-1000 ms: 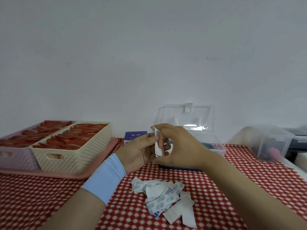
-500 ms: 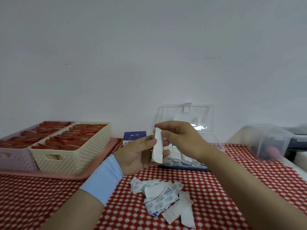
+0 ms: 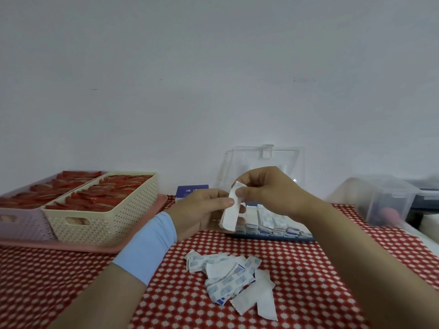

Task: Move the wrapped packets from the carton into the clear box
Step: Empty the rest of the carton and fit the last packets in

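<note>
Both hands hold a small stack of white wrapped packets (image 3: 231, 211) upright above the red checked cloth. My left hand (image 3: 204, 211) grips its lower part from the left, thumb on the front. My right hand (image 3: 268, 189) pinches its top end from the right. Just behind them stands the clear box (image 3: 273, 227), lid (image 3: 263, 162) raised against the wall, with rows of packets standing inside. A loose pile of packets (image 3: 234, 279) lies on the cloth in front. The blue and white carton (image 3: 192, 191) stands at the wall behind my left hand, partly hidden.
Two perforated baskets, one cream (image 3: 107, 217) and one lilac (image 3: 21, 217), hold red packets on a pink tray (image 3: 95, 246) at the left. A frosted plastic bin (image 3: 384, 200) with something pink inside stands at the right, near the table's right edge.
The right hand has lifted from covering the stack to pinching its top end, and the stack now stands taller and more exposed. The packets in the clear box have come into view.
</note>
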A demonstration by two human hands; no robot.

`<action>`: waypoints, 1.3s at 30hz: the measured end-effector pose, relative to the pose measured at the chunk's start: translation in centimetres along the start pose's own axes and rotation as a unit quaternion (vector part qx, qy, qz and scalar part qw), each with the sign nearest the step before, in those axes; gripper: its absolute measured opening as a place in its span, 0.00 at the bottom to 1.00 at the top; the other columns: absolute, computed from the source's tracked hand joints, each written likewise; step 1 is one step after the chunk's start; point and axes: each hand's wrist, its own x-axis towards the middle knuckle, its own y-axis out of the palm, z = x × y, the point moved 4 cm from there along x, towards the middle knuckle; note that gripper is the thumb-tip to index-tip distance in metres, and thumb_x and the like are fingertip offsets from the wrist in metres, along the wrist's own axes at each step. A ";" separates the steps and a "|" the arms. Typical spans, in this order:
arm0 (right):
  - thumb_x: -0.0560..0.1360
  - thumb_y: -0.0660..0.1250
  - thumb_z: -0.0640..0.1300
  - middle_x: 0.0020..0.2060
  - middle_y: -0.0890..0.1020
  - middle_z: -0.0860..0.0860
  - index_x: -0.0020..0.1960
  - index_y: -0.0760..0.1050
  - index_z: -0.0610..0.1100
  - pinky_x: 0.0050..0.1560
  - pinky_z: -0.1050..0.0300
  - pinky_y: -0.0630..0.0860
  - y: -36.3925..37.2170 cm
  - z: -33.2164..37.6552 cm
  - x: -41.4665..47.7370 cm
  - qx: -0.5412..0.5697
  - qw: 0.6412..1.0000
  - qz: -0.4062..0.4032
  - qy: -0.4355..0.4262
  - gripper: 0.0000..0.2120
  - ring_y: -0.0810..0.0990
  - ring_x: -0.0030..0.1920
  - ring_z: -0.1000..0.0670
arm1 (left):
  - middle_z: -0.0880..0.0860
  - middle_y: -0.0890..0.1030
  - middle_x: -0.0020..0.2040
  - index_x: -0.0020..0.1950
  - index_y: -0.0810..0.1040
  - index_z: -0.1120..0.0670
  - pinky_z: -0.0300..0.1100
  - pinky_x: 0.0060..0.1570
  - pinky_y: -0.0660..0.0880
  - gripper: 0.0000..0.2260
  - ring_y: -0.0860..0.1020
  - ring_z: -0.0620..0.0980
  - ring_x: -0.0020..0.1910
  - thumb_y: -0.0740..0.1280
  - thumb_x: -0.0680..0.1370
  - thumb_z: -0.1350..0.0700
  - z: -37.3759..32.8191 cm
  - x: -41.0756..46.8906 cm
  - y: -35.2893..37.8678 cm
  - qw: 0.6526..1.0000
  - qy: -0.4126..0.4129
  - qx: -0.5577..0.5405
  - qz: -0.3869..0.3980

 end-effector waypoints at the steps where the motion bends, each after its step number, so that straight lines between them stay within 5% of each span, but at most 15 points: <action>1: 0.77 0.70 0.37 0.41 0.86 0.45 0.46 0.84 0.42 0.52 0.50 0.82 -0.2 -0.1 0.0 -0.015 1.000 -0.013 0.003 0.05 0.84 0.45 0.44 | 0.58 0.86 0.50 0.56 0.80 0.59 0.51 0.53 0.81 0.07 0.84 0.55 0.51 0.67 0.79 0.60 -0.6 0.1 0.0 0.995 0.017 0.089 -0.038; 5: 0.77 0.69 0.37 0.36 0.85 0.49 0.46 0.84 0.44 0.42 0.57 0.80 -1.2 0.3 0.3 -0.048 0.997 -0.059 -0.005 0.06 0.81 0.34 0.55 | 0.52 0.85 0.39 0.45 0.82 0.54 0.34 0.33 0.77 0.02 0.82 0.43 0.35 0.72 0.76 0.60 -2.8 0.3 0.5 0.952 0.110 0.248 -0.141; 10: 0.79 0.67 0.38 0.36 0.85 0.48 0.46 0.82 0.45 0.35 0.61 0.79 -3.0 0.7 1.2 -0.106 0.991 -0.078 -0.009 0.06 0.82 0.33 0.56 | 0.51 0.81 0.34 0.45 0.81 0.56 0.30 0.28 0.73 0.01 0.78 0.38 0.27 0.71 0.76 0.60 -4.2 2.0 1.6 0.938 0.152 0.276 -0.148; 13: 0.78 0.67 0.39 0.30 0.81 0.50 0.46 0.82 0.43 0.29 0.67 0.71 -4.9 0.2 2.8 -0.138 0.985 -0.106 0.003 0.06 0.77 0.28 0.56 | 0.51 0.83 0.41 0.51 0.81 0.55 0.37 0.39 0.80 0.05 0.81 0.42 0.36 0.70 0.78 0.55 -4.5 4.3 1.6 0.926 0.138 0.328 -0.128; 17: 0.79 0.67 0.40 0.34 0.79 0.51 0.48 0.83 0.42 0.32 0.63 0.69 -6.5 -2.7 5.6 -0.212 0.968 -0.122 0.052 0.06 0.73 0.31 0.53 | 0.48 0.80 0.59 0.63 0.79 0.51 0.42 0.59 0.72 0.14 0.77 0.47 0.56 0.64 0.81 0.47 -4.2 6.6 0.9 0.824 0.095 0.554 -0.065; 21: 0.78 0.69 0.42 0.38 0.82 0.53 0.51 0.84 0.43 0.34 0.65 0.68 -4.5 -5.6 7.2 -0.281 0.954 -0.024 0.100 0.06 0.74 0.33 0.57 | 0.48 0.80 0.62 0.60 0.83 0.50 0.49 0.63 0.72 0.15 0.76 0.49 0.59 0.62 0.80 0.46 -2.5 8.1 1.0 0.776 0.058 0.626 0.055; 24: 0.78 0.70 0.41 0.41 0.85 0.45 0.50 0.84 0.41 0.35 0.63 0.71 -3.6 -6.8 7.7 -0.302 0.945 0.020 0.128 0.06 0.74 0.32 0.54 | 0.47 0.78 0.63 0.61 0.82 0.48 0.49 0.63 0.72 0.19 0.74 0.48 0.59 0.65 0.76 0.40 -1.6 8.6 0.7 0.727 0.056 0.679 0.090; 29: 0.77 0.68 0.39 0.31 0.79 0.54 0.51 0.84 0.41 0.32 0.65 0.68 -2.6 -7.4 7.7 -0.306 0.936 0.078 0.153 0.07 0.71 0.28 0.57 | 0.44 0.78 0.65 0.63 0.80 0.45 0.49 0.78 0.47 0.20 0.69 0.47 0.67 0.63 0.76 0.39 -0.8 9.3 0.9 0.640 0.087 0.757 0.104; 31: 0.77 0.68 0.39 0.30 0.78 0.52 0.50 0.84 0.38 0.31 0.64 0.69 -2.2 -7.7 7.7 -0.309 0.933 0.089 0.160 0.07 0.71 0.26 0.56 | 0.45 0.79 0.64 0.63 0.80 0.45 0.46 0.77 0.47 0.18 0.70 0.46 0.65 0.62 0.78 0.42 -0.7 9.5 1.2 0.627 0.093 0.766 0.107; 36: 0.74 0.67 0.37 0.32 0.76 0.44 0.44 0.82 0.32 0.28 0.58 0.67 -1.3 -9.0 7.5 -0.290 0.932 0.102 0.194 0.08 0.67 0.25 0.50 | 0.46 0.82 0.47 0.52 0.85 0.46 0.49 0.65 0.68 0.18 0.75 0.49 0.50 0.59 0.77 0.40 -0.2 10.0 1.2 0.608 0.106 0.782 0.093; 39: 0.75 0.68 0.39 0.29 0.68 0.45 0.35 0.75 0.32 0.30 0.57 0.63 -0.8 -9.3 7.7 -0.319 0.922 0.102 0.196 0.13 0.62 0.27 0.50 | 0.47 0.82 0.52 0.58 0.83 0.45 0.50 0.64 0.70 0.18 0.76 0.51 0.53 0.60 0.77 0.41 0.0 10.0 1.6 0.633 0.114 0.760 0.094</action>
